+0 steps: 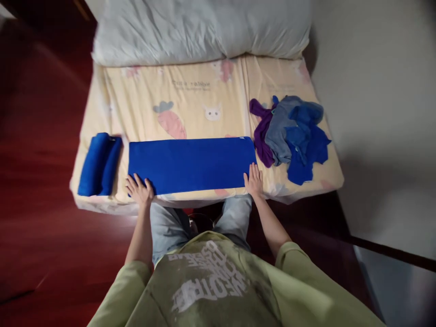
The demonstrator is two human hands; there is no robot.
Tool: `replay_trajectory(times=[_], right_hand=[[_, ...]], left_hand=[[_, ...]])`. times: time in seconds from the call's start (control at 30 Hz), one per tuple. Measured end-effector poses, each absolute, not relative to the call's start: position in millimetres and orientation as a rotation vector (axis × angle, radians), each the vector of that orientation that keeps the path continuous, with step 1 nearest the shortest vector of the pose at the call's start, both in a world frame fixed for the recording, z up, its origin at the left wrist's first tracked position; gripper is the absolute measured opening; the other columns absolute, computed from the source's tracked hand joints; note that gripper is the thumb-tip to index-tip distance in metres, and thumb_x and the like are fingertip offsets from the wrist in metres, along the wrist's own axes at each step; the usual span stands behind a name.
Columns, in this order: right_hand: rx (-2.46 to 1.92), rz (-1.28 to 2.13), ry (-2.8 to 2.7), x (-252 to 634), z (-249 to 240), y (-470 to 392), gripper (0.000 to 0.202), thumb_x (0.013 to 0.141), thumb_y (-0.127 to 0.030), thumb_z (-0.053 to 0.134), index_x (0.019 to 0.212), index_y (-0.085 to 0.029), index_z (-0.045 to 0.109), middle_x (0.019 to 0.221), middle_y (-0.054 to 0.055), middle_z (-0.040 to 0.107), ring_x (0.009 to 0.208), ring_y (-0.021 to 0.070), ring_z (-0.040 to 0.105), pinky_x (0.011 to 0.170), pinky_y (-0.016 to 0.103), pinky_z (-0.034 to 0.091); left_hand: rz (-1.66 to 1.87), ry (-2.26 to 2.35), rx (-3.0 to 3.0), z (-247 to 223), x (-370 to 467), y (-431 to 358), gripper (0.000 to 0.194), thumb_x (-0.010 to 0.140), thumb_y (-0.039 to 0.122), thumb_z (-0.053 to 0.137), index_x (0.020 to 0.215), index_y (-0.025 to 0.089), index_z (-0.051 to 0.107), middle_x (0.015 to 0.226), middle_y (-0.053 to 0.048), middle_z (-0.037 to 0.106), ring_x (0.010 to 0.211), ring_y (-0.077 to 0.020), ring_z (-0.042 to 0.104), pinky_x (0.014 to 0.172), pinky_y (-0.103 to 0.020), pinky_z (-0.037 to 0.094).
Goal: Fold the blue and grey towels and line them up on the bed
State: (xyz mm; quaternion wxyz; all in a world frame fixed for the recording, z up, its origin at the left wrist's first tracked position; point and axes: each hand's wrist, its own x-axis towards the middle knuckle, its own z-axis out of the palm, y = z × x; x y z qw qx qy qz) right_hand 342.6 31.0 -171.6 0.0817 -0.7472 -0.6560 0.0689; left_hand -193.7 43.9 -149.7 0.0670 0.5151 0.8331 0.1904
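Observation:
A blue towel [192, 164] lies flat as a long strip across the front of the bed. My left hand [139, 188] rests on its near left corner with fingers spread. At the near right corner my right hand [254, 180] lies flat, its fingers stretched out along the towel's edge. Left of the strip sit rolled blue towels [98, 164], side by side. To the right is a crumpled heap of cloths: a purple cloth [261, 131], a grey cloth [279, 131] and a blue cloth [303, 136].
The bed [132, 104] has a yellow sheet printed with a carrot and rabbits. A large grey pillow or folded quilt [200, 32] lies along its far side. A pale wall [381, 91] stands close on the right; the dark red floor [37, 159] extends on the left.

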Motion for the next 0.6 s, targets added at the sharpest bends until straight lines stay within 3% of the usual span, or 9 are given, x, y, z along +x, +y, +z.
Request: replay_trajectory(times=[0.17, 0.3, 0.37, 0.47, 0.6], right_hand=[[-2.237, 0.244, -1.929, 338.6, -168.8, 38.6, 0.069, 0.106, -0.041, 0.024, 0.164, -0.003, 0.026, 0.171, 0.018, 0.024, 0.160, 0.0261, 0.017, 0.130, 0.054, 0.013], [-2.204, 0.210, -1.788, 313.0, -153.9, 19.5, 0.066, 0.105, -0.038, 0.027, 0.162, -0.005, 0.030, 0.170, 0.020, 0.026, 0.160, 0.0299, 0.014, 0.127, 0.061, 0.017], [-2.117, 0.129, -1.726, 287.8, -153.5, -14.9, 0.064, 0.105, -0.036, 0.026, 0.162, -0.007, 0.031, 0.170, 0.019, 0.025, 0.160, 0.0292, 0.014, 0.127, 0.060, 0.018], [-2.079, 0.148, -1.618, 251.2, -165.9, -80.6, 0.063, 0.104, -0.038, 0.030, 0.157, -0.005, 0.042, 0.166, 0.022, 0.032, 0.159, 0.0322, 0.021, 0.127, 0.059, 0.021], [-2.064, 0.309, -1.345, 233.5, -177.4, -125.4, 0.054, 0.097, -0.041, 0.041, 0.129, -0.007, 0.067, 0.148, 0.025, 0.055, 0.143, 0.0346, 0.046, 0.121, 0.053, 0.036]], left_hand=[[0.561, 2.497, 1.513, -134.7, -187.6, 19.6, 0.068, 0.104, 0.037, 0.037, 0.161, 0.002, 0.032, 0.170, -0.025, 0.018, 0.161, -0.0368, 0.012, 0.128, -0.061, 0.010], [0.551, 2.375, 1.681, -130.3, -155.5, -67.5, 0.070, 0.100, 0.032, 0.043, 0.163, 0.005, 0.030, 0.173, -0.022, 0.011, 0.161, -0.0364, 0.006, 0.129, -0.061, 0.014], [0.441, 2.221, 1.772, -137.1, -137.5, -122.3, 0.064, 0.097, 0.029, 0.046, 0.158, 0.009, 0.042, 0.170, -0.020, 0.024, 0.161, -0.0352, 0.013, 0.128, -0.059, 0.020], [0.242, 1.962, 1.889, -149.4, -124.7, -178.8, 0.041, 0.095, 0.027, 0.049, 0.129, 0.022, 0.071, 0.156, -0.011, 0.053, 0.157, -0.0356, 0.028, 0.127, -0.065, 0.019], [0.278, 1.873, 1.897, -156.9, -138.0, -179.4, 0.036, 0.098, 0.026, 0.045, 0.116, 0.024, 0.076, 0.131, -0.007, 0.073, 0.150, -0.0302, 0.042, 0.128, -0.060, 0.021]])
